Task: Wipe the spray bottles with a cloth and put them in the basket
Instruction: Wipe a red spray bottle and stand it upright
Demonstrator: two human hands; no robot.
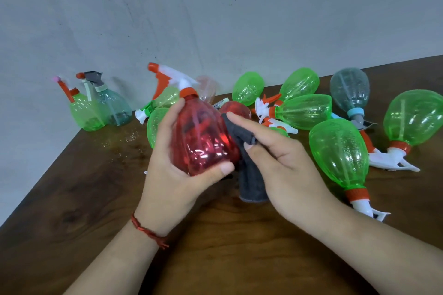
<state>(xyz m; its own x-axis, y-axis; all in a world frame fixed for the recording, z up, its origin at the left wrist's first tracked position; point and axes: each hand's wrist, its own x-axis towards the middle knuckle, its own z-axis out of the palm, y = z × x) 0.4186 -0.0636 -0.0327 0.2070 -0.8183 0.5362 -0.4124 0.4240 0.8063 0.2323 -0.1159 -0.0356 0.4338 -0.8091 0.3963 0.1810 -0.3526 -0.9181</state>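
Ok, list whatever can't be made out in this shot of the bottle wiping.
Basket: nowhere in the head view, so its place is unknown.
Red spray bottle: motion-blurred; the left hand covers part of it.
Grey cloth: partly hidden by that bottle and the right hand.
Second red bottle: mostly hidden behind the held one.
Rightmost green spray bottle: cut off by the frame's right edge.

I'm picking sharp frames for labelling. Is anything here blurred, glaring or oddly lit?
Head view: the red bottle in the left hand is smeared by motion, with white glare spots low on its body; the right hand and grey cloth are sharper; the two upright bottles far left look soft; light is even, shadows on the table faint.
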